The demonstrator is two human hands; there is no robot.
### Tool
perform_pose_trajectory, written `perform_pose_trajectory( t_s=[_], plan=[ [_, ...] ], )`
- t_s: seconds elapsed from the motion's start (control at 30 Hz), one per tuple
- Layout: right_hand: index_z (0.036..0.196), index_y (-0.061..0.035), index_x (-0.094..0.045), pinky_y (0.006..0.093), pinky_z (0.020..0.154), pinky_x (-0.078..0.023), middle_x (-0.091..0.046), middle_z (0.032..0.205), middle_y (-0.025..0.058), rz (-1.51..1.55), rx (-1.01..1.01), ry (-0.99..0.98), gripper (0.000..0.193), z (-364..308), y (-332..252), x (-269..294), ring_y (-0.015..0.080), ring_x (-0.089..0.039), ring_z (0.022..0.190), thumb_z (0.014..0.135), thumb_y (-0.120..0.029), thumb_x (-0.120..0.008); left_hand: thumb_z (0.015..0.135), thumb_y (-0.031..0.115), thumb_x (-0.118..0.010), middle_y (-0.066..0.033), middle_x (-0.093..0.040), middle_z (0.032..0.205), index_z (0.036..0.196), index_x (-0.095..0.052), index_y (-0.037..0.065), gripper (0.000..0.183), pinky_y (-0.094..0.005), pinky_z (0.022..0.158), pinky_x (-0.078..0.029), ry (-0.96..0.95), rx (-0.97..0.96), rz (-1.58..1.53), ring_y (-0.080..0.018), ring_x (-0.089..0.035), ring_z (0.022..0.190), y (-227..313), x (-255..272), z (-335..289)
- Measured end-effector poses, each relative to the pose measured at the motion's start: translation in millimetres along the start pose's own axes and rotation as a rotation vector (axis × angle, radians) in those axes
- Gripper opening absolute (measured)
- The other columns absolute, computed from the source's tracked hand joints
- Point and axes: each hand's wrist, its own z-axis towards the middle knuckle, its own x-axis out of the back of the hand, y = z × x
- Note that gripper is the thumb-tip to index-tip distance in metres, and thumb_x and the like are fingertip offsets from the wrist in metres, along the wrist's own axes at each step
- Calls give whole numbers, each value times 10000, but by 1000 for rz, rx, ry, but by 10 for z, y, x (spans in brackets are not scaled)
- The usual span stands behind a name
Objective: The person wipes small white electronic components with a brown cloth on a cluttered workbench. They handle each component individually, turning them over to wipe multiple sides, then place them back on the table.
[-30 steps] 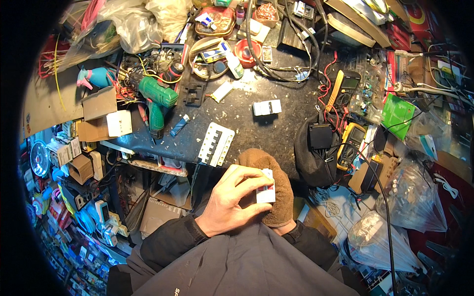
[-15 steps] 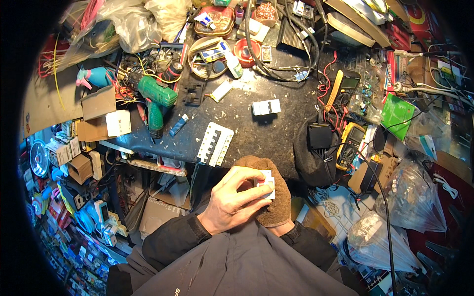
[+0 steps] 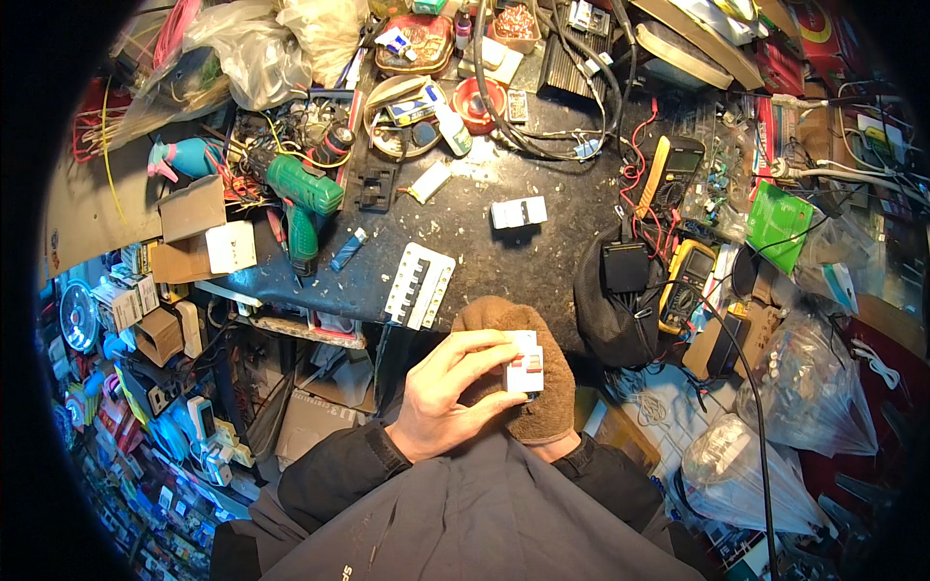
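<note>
My left hand (image 3: 448, 389) pinches a small white circuit breaker (image 3: 524, 370) with a red switch, its fingers at the top corner and its thumb at the lower side. Behind the breaker lies a fuzzy brown cloth mitt (image 3: 556, 405), pulled over my right hand (image 3: 556, 446); only the wrist shows bare. The mitt hides the right fingers, so their grip cannot be seen. Just beyond, at the bench's front edge, lies a white strip of breakers with black switches (image 3: 419, 287). Farther back sits another white breaker-like block (image 3: 518, 212).
A green cordless drill (image 3: 302, 198) and a blue lighter-like stick (image 3: 349, 249) lie left on the dark bench (image 3: 475, 252). To the right are a black pouch (image 3: 603, 315) and a yellow multimeter (image 3: 688, 286). Black cables (image 3: 542, 145) loop at the back.
My left fingers have opened off the breaker's front, baring its red switch, and the thumb has dropped to the lower side. Hand and mitt stay almost in place.
</note>
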Motion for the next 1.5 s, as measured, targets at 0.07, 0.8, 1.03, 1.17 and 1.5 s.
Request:
perform_pose_trajectory(
  t_s=[0.07, 0.8, 1.03, 1.17, 1.5],
  plan=[
    [1595, -58, -560, 368, 1163, -548, -678, 1505, 99, -182, -27, -49, 433, -5, -27, 44, 225, -661, 1382, 1177, -165, -594, 815, 118, -1034, -134, -745, 1321, 1305, -821, 40, 540, -374, 970, -677, -11, 36, -32, -262, -792, 1159, 6, -6, -10],
    [1632, -58, -517, 369, 1162, -566, -644, 1534, 106, -107, -19, -152, 456, -10, -39, 96, 227, -644, 1407, 1198, -178, -586, 811, 98, -1024, -177, -649, 1498, 1363, -734, 38, 627, -394, 978, -642, -45, 141, -226, -299, -744, 1215, 55, 16, 53],
    [1647, -61, -513, 373, 1153, -569, -626, 1552, 119, -225, -12, -65, 470, 52, -54, -44, 235, -640, 1425, 1197, -183, -579, 810, 145, -994, -114, -738, 1385, 1356, -801, 88, 582, -415, 1039, -594, -98, 8, -15, -315, -708, 1211, 40, 72, 142],
    [1633, -59, -529, 370, 1139, -574, -637, 1529, 111, -43, -47, -78, 468, 63, -84, -70, 233, -648, 1408, 1187, -182, -596, 815, 145, -1007, -113, -752, 1344, 1272, -850, 87, 486, -393, 1001, -588, -75, 44, -60, -285, -712, 1168, 34, 54, 136],
    [1553, -79, -619, 350, 1060, -607, -705, 1415, 77, -108, -17, -30, 408, 104, -13, -126, 225, -700, 1304, 1152, -156, -628, 805, 106, -1005, -117, -769, 1296, 1170, -885, 88, 385, -397, 994, -591, -50, -40, -49, -282, -719, 1175, -30, 41, 124]
  ],
)
